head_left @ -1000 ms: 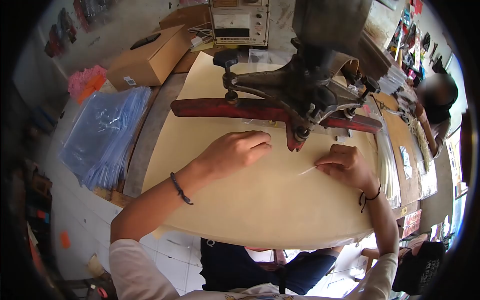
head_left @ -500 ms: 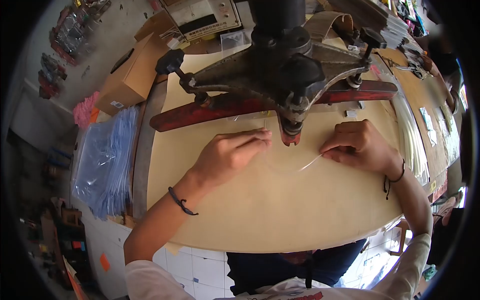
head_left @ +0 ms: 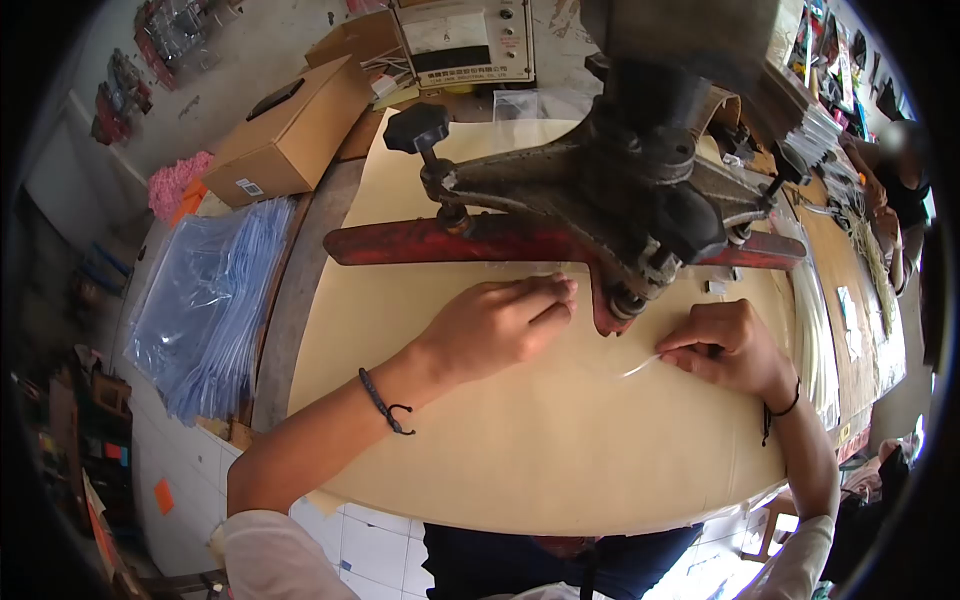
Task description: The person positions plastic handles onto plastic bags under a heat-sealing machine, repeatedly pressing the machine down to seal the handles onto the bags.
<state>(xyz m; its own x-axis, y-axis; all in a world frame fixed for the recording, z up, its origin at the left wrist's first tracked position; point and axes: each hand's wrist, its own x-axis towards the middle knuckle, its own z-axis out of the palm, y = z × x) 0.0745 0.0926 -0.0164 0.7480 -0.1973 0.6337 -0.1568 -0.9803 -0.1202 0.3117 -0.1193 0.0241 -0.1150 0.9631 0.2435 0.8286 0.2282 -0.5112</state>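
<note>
My right hand [head_left: 722,345] pinches one end of a thin, clear strip [head_left: 640,368] above the tan sheet [head_left: 500,450]. The strip fades from sight toward the middle. Left of the red bar's short leg, my left hand [head_left: 500,328] has its fingertips pressed together; what they hold, if anything, is too small to tell. Over the sheet hangs a dark metal press head [head_left: 640,150] with black knobs, fixed to a long red bar [head_left: 480,240].
Clear blue plastic sleeves [head_left: 205,300] are stacked at the left beside a cardboard box [head_left: 290,130]. A machine with a meter [head_left: 465,45] stands at the back. Pale strips [head_left: 815,345] lie at the right, and a person [head_left: 900,190] is beyond them.
The view has swung back and forth. Against half a second ago, the press head appears farther right and the long curve of the strip shows less. Both hands keep their pinched poses.
</note>
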